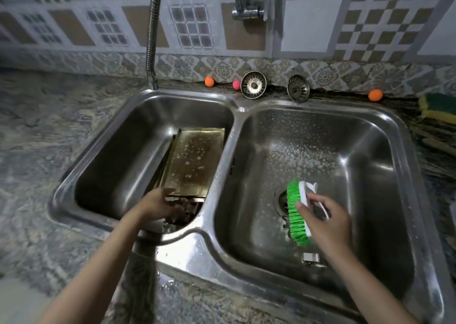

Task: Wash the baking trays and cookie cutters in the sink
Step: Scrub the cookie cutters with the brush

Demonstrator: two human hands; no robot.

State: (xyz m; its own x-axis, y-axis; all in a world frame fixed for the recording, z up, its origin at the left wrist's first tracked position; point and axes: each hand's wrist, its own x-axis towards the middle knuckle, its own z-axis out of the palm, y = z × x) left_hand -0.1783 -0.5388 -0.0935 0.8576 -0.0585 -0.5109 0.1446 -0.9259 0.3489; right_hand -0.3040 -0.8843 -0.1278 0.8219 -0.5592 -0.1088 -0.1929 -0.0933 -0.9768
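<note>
Head view gives you the whole double-bowl stainless steel sink [223, 150] from above. In the left bowl, the tarnished rectangular metal baking trays [192, 160] lean in a stack against the divider wall, the top one speckled with suds or water drops. Your left hand [160, 204] reaches down to the near edge of that stack with its fingers curled over the rim, though blur there keeps you from being sure how firm the hold is. Just below that hand lie some small dark metal pieces [183, 213], possibly the cookie cutters, but they are too blurred to tell. Your right hand [325, 221] grips the white handle of the green-bristled scrubbing brush [299, 215] and holds it over the drain of the right bowl, bristles facing left. A small metal object [311, 258] rests on the floor of the right bowl near that wrist.

Judging from this, you are about to lift a tray for scrubbing. The stack looks wet and soapy, so a one-handed lift by the edge could let a tray slide off and clatter onto the pieces below. Pulling the top tray alone could also drag the ones behind it down. The right drain looks unplugged, since two round metal strainers [254, 85] sit behind the sink, so a small cutter could lodge there.
</note>
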